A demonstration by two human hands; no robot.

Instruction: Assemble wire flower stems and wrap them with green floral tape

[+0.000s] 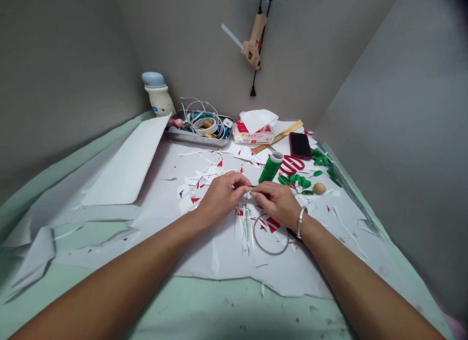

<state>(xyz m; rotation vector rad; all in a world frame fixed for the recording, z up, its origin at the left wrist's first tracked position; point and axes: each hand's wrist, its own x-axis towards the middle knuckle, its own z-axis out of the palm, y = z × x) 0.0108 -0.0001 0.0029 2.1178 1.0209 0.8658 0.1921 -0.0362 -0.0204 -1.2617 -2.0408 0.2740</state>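
Note:
My left hand (pixel 224 193) and my right hand (pixel 276 202) meet over the paper-covered table, fingertips almost touching. Both are pinched around a thin dark green strand (pixel 253 186), of which only a short bit shows between them; whether it is thread or wrapped wire cannot be made out. Just behind my right hand a spool of green thread (pixel 270 168) stands upright, leaning slightly. Glossy green leaf pieces (pixel 298 180) lie to its right. Below my hands are several thin wires (pixel 245 235) and a round hoop (pixel 271 253).
Red-handled scissors (pixel 292 164), a phone (pixel 300 146) and a brown ball (pixel 319 188) lie to the right. Behind are a tissue pack (pixel 254 132) and a metal tray (pixel 199 139) of supplies. Paper scraps (pixel 195 200) litter the middle. A glue gun (pixel 253 50) hangs on the wall.

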